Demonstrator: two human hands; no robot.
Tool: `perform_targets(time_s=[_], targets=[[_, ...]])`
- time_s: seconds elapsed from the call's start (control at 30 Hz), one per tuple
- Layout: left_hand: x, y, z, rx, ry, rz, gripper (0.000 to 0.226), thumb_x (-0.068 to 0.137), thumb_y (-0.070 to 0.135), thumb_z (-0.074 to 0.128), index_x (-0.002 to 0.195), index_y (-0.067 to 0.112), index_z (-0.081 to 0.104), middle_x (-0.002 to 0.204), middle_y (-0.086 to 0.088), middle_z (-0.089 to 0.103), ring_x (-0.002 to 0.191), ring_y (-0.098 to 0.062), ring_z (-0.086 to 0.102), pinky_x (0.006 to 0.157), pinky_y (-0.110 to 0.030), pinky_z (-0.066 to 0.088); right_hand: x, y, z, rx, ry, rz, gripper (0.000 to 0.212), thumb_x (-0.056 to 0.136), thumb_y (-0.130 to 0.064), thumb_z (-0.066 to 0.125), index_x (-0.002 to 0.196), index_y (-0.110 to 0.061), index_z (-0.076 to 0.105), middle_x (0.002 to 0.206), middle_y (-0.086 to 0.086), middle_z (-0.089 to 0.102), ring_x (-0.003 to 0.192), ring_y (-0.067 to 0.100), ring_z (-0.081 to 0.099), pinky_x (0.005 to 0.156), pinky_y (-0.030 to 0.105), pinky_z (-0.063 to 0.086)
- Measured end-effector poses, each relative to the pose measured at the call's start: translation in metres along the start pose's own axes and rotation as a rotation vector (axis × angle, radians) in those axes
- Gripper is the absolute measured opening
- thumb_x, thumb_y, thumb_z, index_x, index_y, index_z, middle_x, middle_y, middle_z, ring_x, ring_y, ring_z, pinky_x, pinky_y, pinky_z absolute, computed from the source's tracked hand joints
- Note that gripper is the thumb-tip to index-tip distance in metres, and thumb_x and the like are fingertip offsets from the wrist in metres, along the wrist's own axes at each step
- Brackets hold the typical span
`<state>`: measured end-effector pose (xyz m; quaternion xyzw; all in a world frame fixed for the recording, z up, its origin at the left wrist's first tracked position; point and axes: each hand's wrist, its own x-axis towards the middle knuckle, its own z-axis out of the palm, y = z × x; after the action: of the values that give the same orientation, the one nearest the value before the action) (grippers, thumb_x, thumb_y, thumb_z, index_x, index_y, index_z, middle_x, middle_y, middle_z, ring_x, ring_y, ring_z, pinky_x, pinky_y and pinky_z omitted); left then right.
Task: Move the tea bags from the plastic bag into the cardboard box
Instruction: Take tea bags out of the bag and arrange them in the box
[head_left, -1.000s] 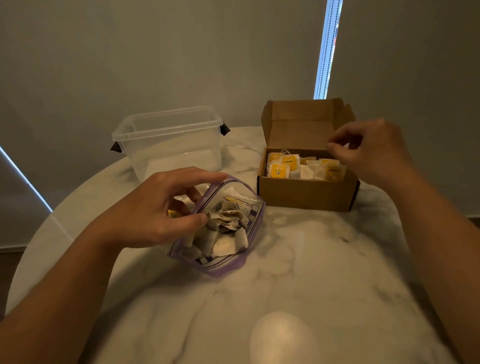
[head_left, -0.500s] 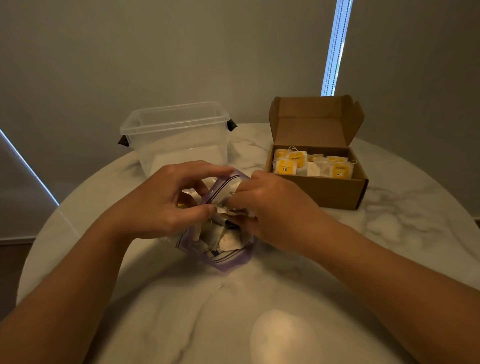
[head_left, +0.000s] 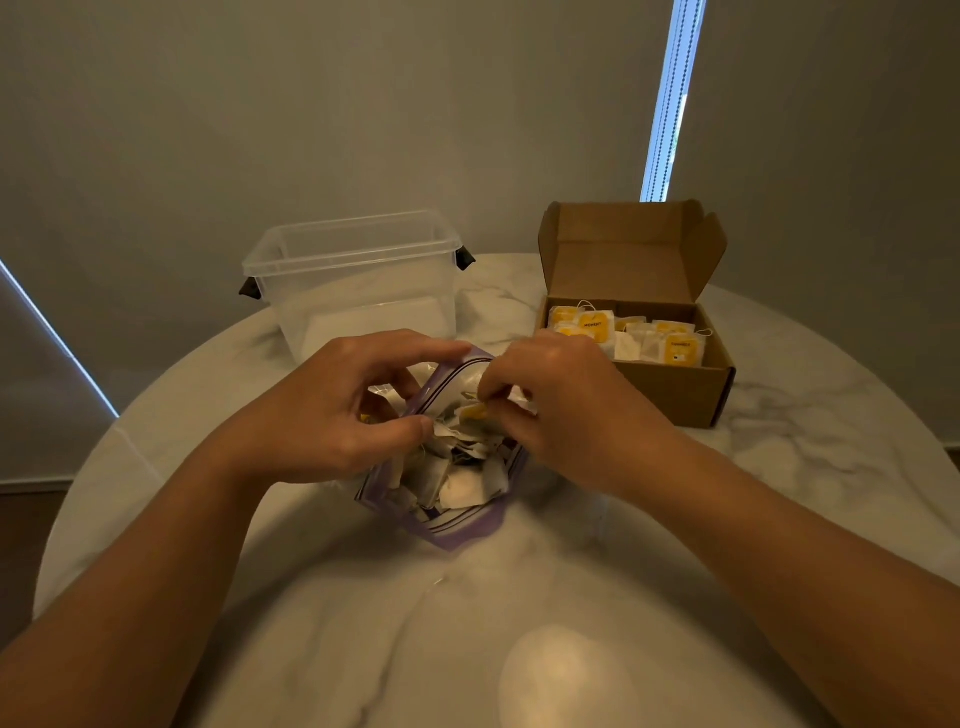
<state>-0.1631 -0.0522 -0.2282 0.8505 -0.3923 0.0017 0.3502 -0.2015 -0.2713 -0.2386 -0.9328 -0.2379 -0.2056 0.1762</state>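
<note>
Now, left hand (head_left: 332, 410): grips the rim of the plastic bag (head_left: 457, 527) at centre frame, holding its mouth wide.
Right hand (head_left: 563, 410): fingers curled inside the mouth, pinching a yellow-tagged tea bag (head_left: 474, 413).
Stock: loose tea bags (head_left: 457, 483) heaped in the bag; some already in the cardboard box (head_left: 685, 392), centre right.
Risk: the strings look tangled, so a lift could drag extras onto the marble table (head_left: 779, 467).
Room: short open path to the box, lid flap up behind; clear plastic tub (head_left: 358, 291) upper left, out of the way.

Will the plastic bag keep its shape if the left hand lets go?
Unlikely: the plastic bag is thin film, its mouth held open by the left hand. Likely light, so it may slide on the smooth table.
</note>
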Motion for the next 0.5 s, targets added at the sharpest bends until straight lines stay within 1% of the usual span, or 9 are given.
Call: perform_targets(time_s=[0.07,0.13,0.2,0.27,0.33,0.4,0.47,0.5], targets=[[0.000,0.000,0.000,0.003,-0.003,0.002,0.060,0.077,0.039,0.060,0.137,0.036,0.053,0.124,0.011,0.059,0.098,-0.020,0.062,0.074,-0.033,0.059,-0.002,0.003,-0.007,0.130,0.019,0.068,0.015,0.089,-0.016,0.069,0.101,-0.023,0.073,0.091,-0.011,0.067,0.079,0.002,0.055,0.069,0.017,0.048],[0.000,0.000,-0.001,0.004,-0.008,-0.002,0.060,0.077,0.040,0.060,0.137,0.036,0.053,0.123,0.011,0.059,0.098,-0.019,0.062,0.074,-0.032,0.059,-0.003,0.007,-0.015,0.277,0.005,0.142,0.013,0.087,-0.016,0.070,0.096,-0.026,0.074,0.085,-0.017,0.066,0.077,0.000,0.059,0.064,0.016,0.050],[0.000,0.001,-0.001,0.007,-0.007,-0.009,0.060,0.077,0.041,0.059,0.137,0.037,0.052,0.122,0.013,0.059,0.098,-0.019,0.061,0.074,-0.033,0.059,-0.004,0.012,-0.023,0.427,0.007,0.181,0.012,0.086,-0.015,0.071,0.091,-0.025,0.074,0.082,-0.013,0.069,0.077,0.001,0.064,0.064,0.015,0.052],[0.000,0.001,-0.001,0.016,-0.003,-0.011,0.061,0.077,0.042,0.059,0.137,0.038,0.052,0.121,0.014,0.059,0.098,-0.017,0.061,0.075,-0.035,0.059,-0.005,0.017,-0.033,0.549,0.033,0.189,0.010,0.084,-0.012,0.073,0.089,-0.021,0.076,0.082,-0.007,0.073,0.078,0.006,0.068,0.071,0.019,0.056],[0.000,0.002,-0.001,0.016,-0.003,-0.008,0.061,0.077,0.042,0.059,0.137,0.038,0.052,0.122,0.014,0.059,0.098,-0.017,0.061,0.075,-0.036,0.059,-0.006,0.023,-0.042,0.669,0.074,0.190,0.009,0.083,-0.009,0.074,0.089,-0.015,0.076,0.082,-0.003,0.075,0.080,0.008,0.070,0.074,0.020,0.056],[-0.001,0.001,0.000,0.007,-0.004,0.003,0.061,0.076,0.042,0.059,0.137,0.038,0.052,0.125,0.012,0.059,0.099,-0.019,0.061,0.074,-0.037,0.059,-0.009,0.033,-0.052,0.781,0.140,0.217,0.008,0.083,-0.006,0.072,0.089,-0.010,0.075,0.078,-0.001,0.074,0.073,0.006,0.067,0.068,0.017,0.052],[-0.002,0.000,-0.001,0.001,0.006,0.012,0.060,0.076,0.042,0.059,0.136,0.039,0.053,0.125,0.012,0.060,0.101,-0.020,0.061,0.074,-0.038,0.059,-0.010,0.048,-0.061,0.793,0.235,0.258,0.007,0.083,-0.007,0.072,0.089,-0.011,0.074,0.070,-0.004,0.071,0.062,0.005,0.060,0.059,0.020,0.048],[-0.002,-0.001,0.000,-0.004,0.009,0.020,0.060,0.076,0.043,0.060,0.135,0.040,0.053,0.124,0.012,0.060,0.101,-0.021,0.061,0.073,-0.037,0.059,-0.010,0.058,-0.065,0.763,0.292,0.284,0.007,0.084,-0.008,0.072,0.088,-0.012,0.074,0.069,-0.005,0.070,0.060,0.004,0.059,0.058,0.023,0.047]])
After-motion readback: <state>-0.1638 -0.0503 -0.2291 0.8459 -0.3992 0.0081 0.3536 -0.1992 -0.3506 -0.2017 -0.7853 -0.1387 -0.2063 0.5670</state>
